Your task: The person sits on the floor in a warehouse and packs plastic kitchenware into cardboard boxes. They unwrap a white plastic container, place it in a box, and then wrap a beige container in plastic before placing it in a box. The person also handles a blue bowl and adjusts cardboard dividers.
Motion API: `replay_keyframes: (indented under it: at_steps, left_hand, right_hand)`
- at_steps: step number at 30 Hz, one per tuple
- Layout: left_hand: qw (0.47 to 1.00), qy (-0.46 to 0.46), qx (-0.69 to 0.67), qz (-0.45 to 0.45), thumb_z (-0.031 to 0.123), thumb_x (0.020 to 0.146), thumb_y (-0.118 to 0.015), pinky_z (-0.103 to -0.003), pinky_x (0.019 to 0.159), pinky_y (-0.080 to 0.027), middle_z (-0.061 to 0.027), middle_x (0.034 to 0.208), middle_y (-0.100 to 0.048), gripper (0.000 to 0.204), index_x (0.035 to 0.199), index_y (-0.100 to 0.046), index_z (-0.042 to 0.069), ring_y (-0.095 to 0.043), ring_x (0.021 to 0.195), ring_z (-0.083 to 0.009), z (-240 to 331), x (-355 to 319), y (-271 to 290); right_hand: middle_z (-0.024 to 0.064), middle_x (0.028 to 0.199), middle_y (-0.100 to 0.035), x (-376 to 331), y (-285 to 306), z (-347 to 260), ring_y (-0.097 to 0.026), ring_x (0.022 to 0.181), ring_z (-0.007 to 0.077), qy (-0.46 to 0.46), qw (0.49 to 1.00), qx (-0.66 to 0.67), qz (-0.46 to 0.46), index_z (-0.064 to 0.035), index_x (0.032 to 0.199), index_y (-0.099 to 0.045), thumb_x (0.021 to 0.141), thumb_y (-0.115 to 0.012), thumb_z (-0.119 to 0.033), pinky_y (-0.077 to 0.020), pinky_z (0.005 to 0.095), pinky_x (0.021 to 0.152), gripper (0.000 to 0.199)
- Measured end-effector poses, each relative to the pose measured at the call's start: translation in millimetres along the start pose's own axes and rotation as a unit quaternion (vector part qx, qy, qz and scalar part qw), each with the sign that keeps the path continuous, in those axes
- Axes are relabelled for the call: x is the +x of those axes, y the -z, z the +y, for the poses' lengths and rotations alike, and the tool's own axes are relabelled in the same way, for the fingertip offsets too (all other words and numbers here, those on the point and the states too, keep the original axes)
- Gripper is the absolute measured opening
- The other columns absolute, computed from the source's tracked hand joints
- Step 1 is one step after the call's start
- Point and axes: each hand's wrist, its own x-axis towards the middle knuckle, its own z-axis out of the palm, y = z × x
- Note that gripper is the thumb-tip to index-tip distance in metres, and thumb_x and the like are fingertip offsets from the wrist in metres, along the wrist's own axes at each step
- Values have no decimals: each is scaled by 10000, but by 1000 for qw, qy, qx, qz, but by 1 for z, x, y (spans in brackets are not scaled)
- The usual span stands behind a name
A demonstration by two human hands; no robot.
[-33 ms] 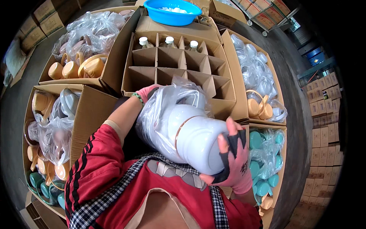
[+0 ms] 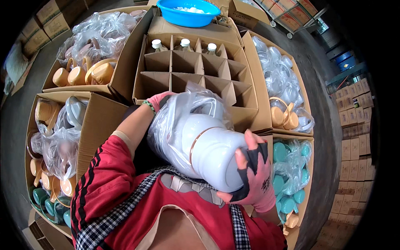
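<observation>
A pale blue-white thermos jug (image 2: pixel 218 156) with a copper-coloured ring lies tilted in front of my chest, its bare end toward the right. Crumpled clear plastic bag (image 2: pixel 164 139) film covers its left and far parts. My right hand (image 2: pixel 257 179), in a pink and dark glove with bare fingertips, is wrapped round the bare end. On the far left side of the bag, my left hand (image 2: pixel 161 100) grips it; most of its fingers are hidden behind the plastic.
Ahead stands a divided carton (image 2: pixel 187 79) with several white-capped bottles (image 2: pixel 185 45) in its back row. Open cartons of orange parts (image 2: pixel 77 77), bagged grey parts (image 2: pixel 277 71) and teal parts (image 2: pixel 287 205) flank it. A blue basin (image 2: pixel 189 18) stands at the back.
My right hand and the bare end of the jug have shifted very slightly left. My left hand has hardly moved.
</observation>
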Motion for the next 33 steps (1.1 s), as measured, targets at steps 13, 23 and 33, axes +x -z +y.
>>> replay_keyframes:
  at_steps: [13, 23, 33]
  left_hand:
    - [384, -395, 755, 355, 132, 678, -602, -402, 832, -388, -220, 1010, -500, 447, 1078, -458, -5, -452, 970, -387, -43, -47, -130]
    - [461, -408, 761, 206, 67, 733, -520, -373, 913, -345, -220, 1189, -404, 587, 1251, -266, -41, -409, 1077, -373, -76, -84, -110]
    - [287, -230, 812, 453, 103, 706, -511, -388, 721, -412, -150, 829, -541, 124, 804, -536, 31, -520, 793, -299, -93, -152, -30]
  right_hand:
    - [146, 1011, -533, -86, 14, 91, -538, 889, 237, -594, 776, 210, 11, -56, 1251, -367, 848, -437, -353, -415, 320, 780, 505]
    - [179, 1140, -460, 64, -11, 23, -429, 1071, 327, -134, 958, -77, -243, -46, 1154, -440, 619, -684, -224, -366, 395, 868, 614]
    - [96, 981, -566, 55, 30, 74, -537, 902, 168, -334, 927, 168, 22, 5, 1066, -503, 632, -708, -175, -410, 282, 789, 512]
